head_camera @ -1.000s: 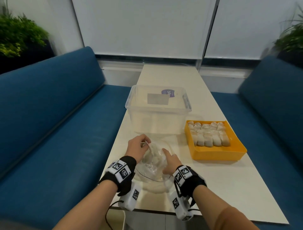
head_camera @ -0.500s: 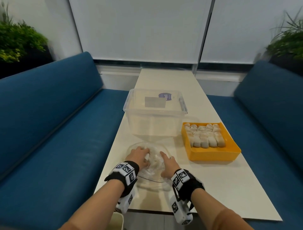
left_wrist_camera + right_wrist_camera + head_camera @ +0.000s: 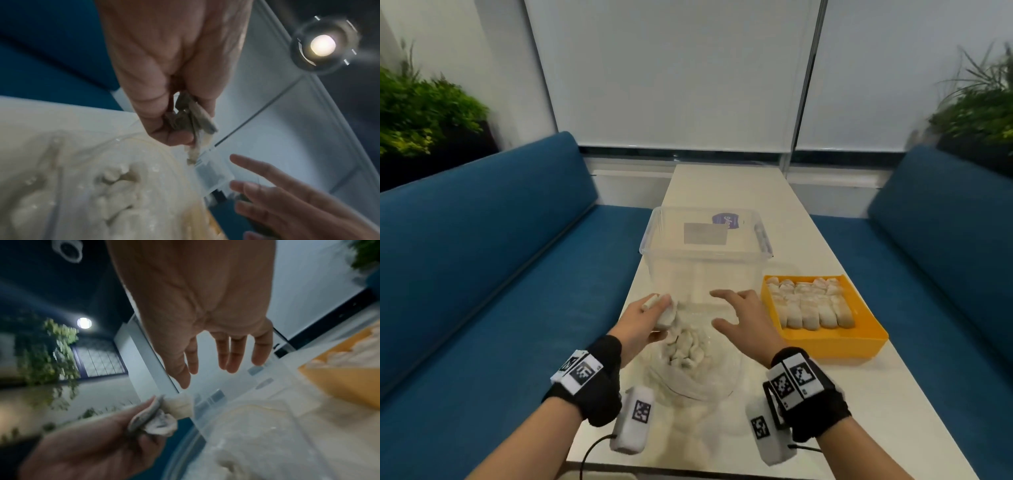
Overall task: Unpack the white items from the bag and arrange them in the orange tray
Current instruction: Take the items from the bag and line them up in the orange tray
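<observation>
A clear plastic bag of white dumpling-like items lies on the table's near end. Just above its left side, my left hand grips a couple of white items. My right hand hovers over the bag's right side with fingers spread and nothing in it. The orange tray stands to the right, its far part filled with two rows of white items.
A large clear plastic box stands right behind the bag. The narrow white table runs away from me between two blue sofas. Plants stand in both far corners.
Both hands were down on the bag. My left hand has since lifted out holding white items, and my right hand has let go, opened and risen toward the tray side.
</observation>
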### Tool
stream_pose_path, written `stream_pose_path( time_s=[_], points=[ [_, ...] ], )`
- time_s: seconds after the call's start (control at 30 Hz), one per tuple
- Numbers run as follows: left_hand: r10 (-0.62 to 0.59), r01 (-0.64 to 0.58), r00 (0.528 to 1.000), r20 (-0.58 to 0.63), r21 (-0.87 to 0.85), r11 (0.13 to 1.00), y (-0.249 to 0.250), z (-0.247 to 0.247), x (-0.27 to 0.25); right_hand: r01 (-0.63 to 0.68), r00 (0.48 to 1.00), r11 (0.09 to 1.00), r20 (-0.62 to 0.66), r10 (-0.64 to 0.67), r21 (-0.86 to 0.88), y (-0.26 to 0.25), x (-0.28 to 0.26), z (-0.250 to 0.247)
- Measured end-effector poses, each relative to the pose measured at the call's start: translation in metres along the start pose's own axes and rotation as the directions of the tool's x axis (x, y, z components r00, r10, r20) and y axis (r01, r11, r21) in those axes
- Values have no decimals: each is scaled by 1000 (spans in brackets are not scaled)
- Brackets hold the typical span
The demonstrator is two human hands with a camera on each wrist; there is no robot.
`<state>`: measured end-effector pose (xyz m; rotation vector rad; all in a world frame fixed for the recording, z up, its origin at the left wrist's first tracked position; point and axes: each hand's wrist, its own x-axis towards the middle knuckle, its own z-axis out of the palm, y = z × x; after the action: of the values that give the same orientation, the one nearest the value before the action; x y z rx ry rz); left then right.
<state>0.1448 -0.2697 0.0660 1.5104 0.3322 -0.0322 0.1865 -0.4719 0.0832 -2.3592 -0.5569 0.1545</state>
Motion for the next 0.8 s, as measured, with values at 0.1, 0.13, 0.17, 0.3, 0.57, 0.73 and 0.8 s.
stream_pose_path(
  time_s=[0.1,0.13,0.17,0.3,0.57,0.73,0.8],
  points=[
    [-115,123,992,44,-306,944,11,8,-2,55,998,977,12,-59,207,-22,7,-2],
    [-136,153,988,72,-370,916,14,12,-3,46,998,965,28,-55,258,-27,10,0],
    [-152,180,983,100,-417,891,15,15,-4,34,998,952,45,-50,305,-30,12,3],
    [-196,254,967,165,-524,813,20,23,-8,-20,999,906,42,3,423,-31,19,15],
    [-230,345,938,260,-625,700,16,20,-10,-36,998,816,-25,62,577,-31,24,5],
    [-241,347,938,249,-684,642,11,21,-5,-20,999,806,-28,45,591,-31,28,-10],
    [-244,340,940,237,-688,641,9,21,-3,-15,999,811,-21,34,585,-32,31,-19]
  ],
)
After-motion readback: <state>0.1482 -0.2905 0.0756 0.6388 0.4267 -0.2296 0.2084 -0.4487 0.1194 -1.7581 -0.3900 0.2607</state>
